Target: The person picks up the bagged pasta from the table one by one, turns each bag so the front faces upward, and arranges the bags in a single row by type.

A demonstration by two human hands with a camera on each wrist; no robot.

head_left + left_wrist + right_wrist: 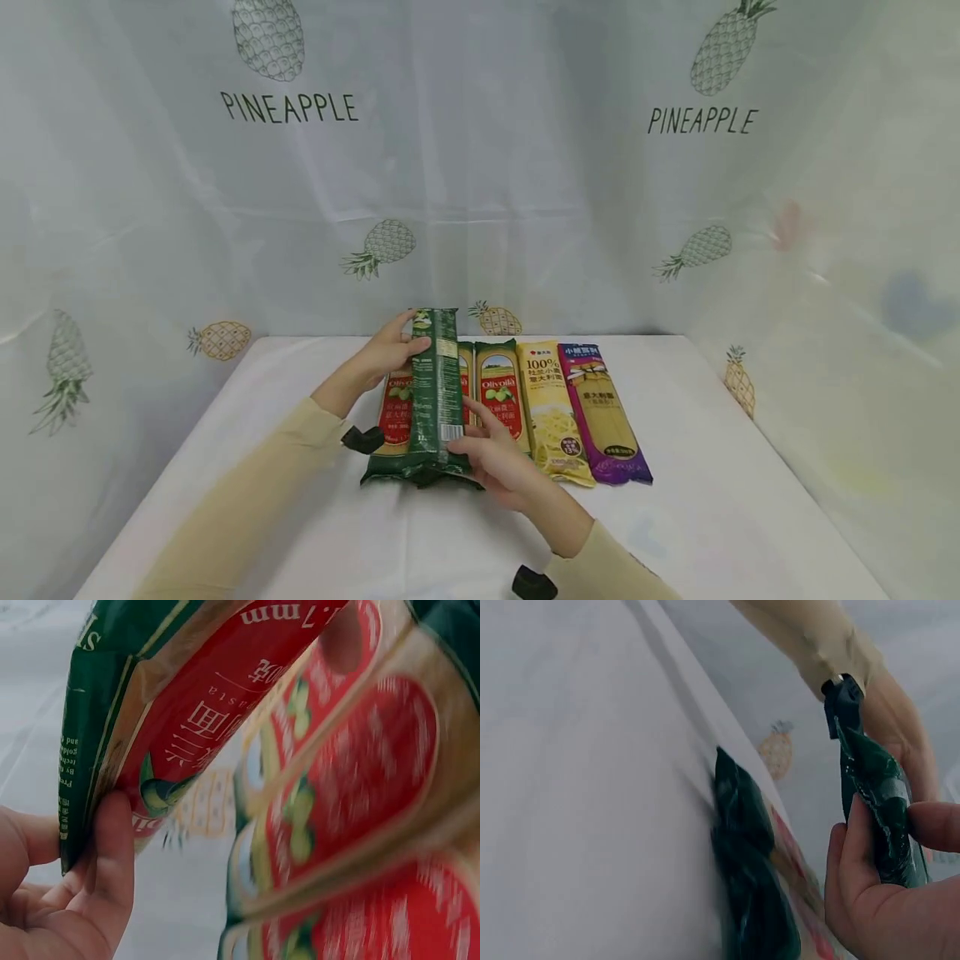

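Both hands hold a packet of pasta [437, 383] above the other packets, its green printed back facing up in the head view. Near the top end, my left hand [392, 346] pinches its edge. The lower end is between the thumb and fingers of my right hand [498, 462]. From below, the left wrist view shows the held packet's red front [202, 697] with olives on it. In the right wrist view its crimped green end [889, 817] stands in my grip. Matching red and green pasta packets [393, 417] lie underneath, partly hidden.
To the right lie a yellow pasta packet [553, 408] and a purple and blue one [603, 408], side by side with the red ones. All rest on a white-covered table [720, 500]. A pineapple-print curtain [480, 167] hangs behind and at the sides.
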